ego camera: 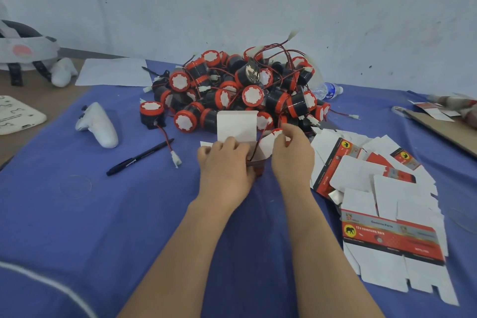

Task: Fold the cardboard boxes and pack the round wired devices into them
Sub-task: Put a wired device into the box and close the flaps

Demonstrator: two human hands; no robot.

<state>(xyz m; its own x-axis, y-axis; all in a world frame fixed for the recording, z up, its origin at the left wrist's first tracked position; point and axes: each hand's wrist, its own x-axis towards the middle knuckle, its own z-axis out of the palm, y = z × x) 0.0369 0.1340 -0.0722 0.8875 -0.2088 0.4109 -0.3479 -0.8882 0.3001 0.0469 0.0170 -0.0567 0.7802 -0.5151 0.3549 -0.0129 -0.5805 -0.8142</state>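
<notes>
The small box stands in the middle of the blue cloth, just in front of the pile of round devices. Its white top flap is upright and the side flaps are open. A red wire goes down into the opening, so probably one device is already inside, but the device itself is hidden.

The left hand grips the left side of the box, with curled fingers over the edge. The right hand is also curled and seems to pinch the right side flap with its fingertips; the exact contact is hard to see.

The box is thin card, so I think it is light and dents easily. It is better to hold it at the corners and folds, not at the middle of a wall. The wire is soft and springy and may need pushing down before the flaps close.

At the right lie the flat boxes. At the left lie a pen and a white controller.
</notes>
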